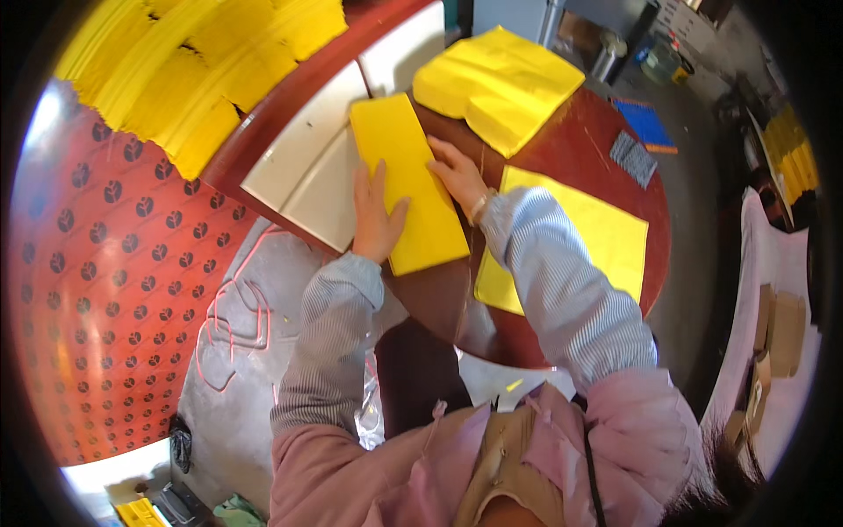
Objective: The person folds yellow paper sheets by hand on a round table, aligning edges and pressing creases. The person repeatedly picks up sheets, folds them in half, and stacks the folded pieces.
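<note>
A folded yellow sheet (pixel 420 189) lies on the dark-red surface (pixel 566 145); the left grip (pixel 378 224), wide, rests on the sheet's left edge; the right grip (pixel 461 178) touches its right edge, whether pinching I cannot tell.

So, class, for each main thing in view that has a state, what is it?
Left hand: open, resting on the strip
Right hand: at the strip's right edge
Strip: lying flat
Far sheet: spread out, creased
Near sheet: spread out, partly hidden by a sleeve
Yellow pile: stacked
Grey cloth: lying on the table
</note>
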A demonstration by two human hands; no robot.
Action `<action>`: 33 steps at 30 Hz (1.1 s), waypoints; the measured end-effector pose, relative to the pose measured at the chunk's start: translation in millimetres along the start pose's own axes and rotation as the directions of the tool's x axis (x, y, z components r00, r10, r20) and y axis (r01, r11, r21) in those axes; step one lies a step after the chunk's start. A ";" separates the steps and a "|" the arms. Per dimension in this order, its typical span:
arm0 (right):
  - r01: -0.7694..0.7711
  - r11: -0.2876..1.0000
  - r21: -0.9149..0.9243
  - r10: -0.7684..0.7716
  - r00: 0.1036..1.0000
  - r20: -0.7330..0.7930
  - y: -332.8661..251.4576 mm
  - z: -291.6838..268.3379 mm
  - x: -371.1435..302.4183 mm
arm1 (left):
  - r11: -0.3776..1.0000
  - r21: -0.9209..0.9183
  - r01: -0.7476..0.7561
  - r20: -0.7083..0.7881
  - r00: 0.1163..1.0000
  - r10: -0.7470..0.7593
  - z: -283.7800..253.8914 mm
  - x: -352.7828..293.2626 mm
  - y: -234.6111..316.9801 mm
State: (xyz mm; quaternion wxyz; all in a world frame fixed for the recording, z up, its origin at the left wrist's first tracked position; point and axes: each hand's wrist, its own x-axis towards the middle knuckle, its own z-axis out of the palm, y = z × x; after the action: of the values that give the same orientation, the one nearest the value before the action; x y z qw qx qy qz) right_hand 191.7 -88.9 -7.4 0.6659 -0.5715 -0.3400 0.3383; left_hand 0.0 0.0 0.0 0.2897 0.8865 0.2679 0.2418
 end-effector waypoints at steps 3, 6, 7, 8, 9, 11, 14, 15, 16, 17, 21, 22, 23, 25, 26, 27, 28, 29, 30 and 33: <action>0.007 0.993 -0.114 -0.011 0.999 -0.039 9.1 -4.8 14.8 | 0.995 -0.076 -0.071 -0.032 0.997 0.069 9.3 3.0 -9.4; 0.007 0.968 -0.251 -0.022 0.998 -0.054 14.8 -8.1 15.9 | 0.992 -0.088 -0.089 -0.035 0.996 0.086 11.7 -5.0 -6.9; 0.049 0.967 -0.250 -0.059 0.998 -0.034 16.1 -8.7 19.1 | 0.990 -0.110 -0.086 -0.036 0.996 0.083 10.0 -4.1 -4.9; 0.056 0.967 -0.247 -0.066 0.997 -0.030 17.8 -8.6 21.9 | 0.990 -0.138 -0.036 -0.008 0.999 0.036 6.2 -4.6 -1.8; 0.034 0.968 -0.247 -0.045 0.998 -0.039 19.6 -9.1 23.0 | 0.994 -0.018 -0.104 -0.046 0.994 0.103 1.8 -6.7 3.3; 0.083 0.972 -0.219 -0.100 0.993 -0.067 23.1 -8.5 22.5 | 0.975 0.204 -0.094 -0.025 0.995 0.101 -8.5 -12.3 18.7; 0.080 0.963 -0.259 -0.096 0.994 -0.049 21.6 -11.2 22.5 | 0.864 0.271 -0.425 0.136 0.905 0.402 -26.1 -19.3 41.4; 0.075 0.952 -0.297 -0.090 0.995 -0.036 18.9 -14.0 22.4 | 0.877 0.247 -0.413 0.212 0.906 0.367 -27.0 -26.0 49.7; 0.098 0.940 -0.325 -0.108 0.994 -0.010 16.8 -14.8 21.3 | 0.871 0.228 -0.436 0.250 0.890 0.381 -26.1 -33.1 57.1; 0.061 0.932 -0.357 -0.074 0.997 -0.021 15.1 -13.6 21.1 | 0.851 0.204 -0.483 0.253 0.866 0.431 -25.3 -37.6 61.4; 0.030 0.889 -0.457 -0.038 0.999 -0.008 4.7 -10.6 27.4 | 0.858 0.230 -0.459 0.336 0.865 0.373 -18.5 -47.1 63.0; -0.004 0.873 -0.488 -0.005 1.000 -0.019 2.1 -11.5 26.4 | 0.852 0.234 -0.468 0.326 0.864 0.384 -17.7 -47.2 61.1; 0.017 0.873 -0.487 -0.041 0.998 -0.040 0.0 -13.4 23.2 | 0.855 0.246 -0.456 0.344 0.866 0.363 -16.8 -47.6 59.5; -0.004 0.877 -0.480 -0.057 0.992 -0.113 -2.2 -14.6 12.3 | 0.850 0.237 -0.470 0.301 0.868 0.395 -16.0 -49.2 57.9; 0.031 0.895 -0.444 -0.093 0.989 -0.118 -3.2 -17.6 2.0 | 0.853 0.241 -0.464 0.298 0.871 0.390 -16.7 -49.5 57.7; 0.076 0.913 -0.402 -0.135 0.983 -0.122 -4.9 -24.9 -13.5 | 0.858 0.232 -0.458 0.280 0.876 0.393 -17.6 -50.4 58.0; 0.102 0.928 -0.358 -0.160 0.978 -0.136 -6.6 -31.7 -30.8 | 0.867 0.223 -0.446 0.267 0.883 0.386 -18.6 -52.0 58.5; 0.086 0.948 -0.306 -0.132 0.982 -0.135 -8.0 -37.2 -51.3 | 0.874 0.210 -0.439 0.248 0.888 0.386 -19.7 -54.3 58.7; 0.052 0.966 -0.251 -0.089 0.986 -0.138 -9.7 -41.5 -74.4 | 0.880 0.220 -0.422 0.243 0.897 0.369 -21.1 -56.9 58.7; -0.105 0.989 -0.103 0.086 0.981 -0.176 -16.2 -41.6 -128.8 | 0.888 0.245 -0.389 0.214 0.915 0.341 -24.0 -66.6 56.4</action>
State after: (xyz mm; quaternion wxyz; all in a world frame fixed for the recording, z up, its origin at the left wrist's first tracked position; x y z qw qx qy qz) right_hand 158.1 -221.0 -4.7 0.6424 -0.6506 -0.2721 0.3001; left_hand -44.3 -70.6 35.3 0.1307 0.9701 0.1026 0.1770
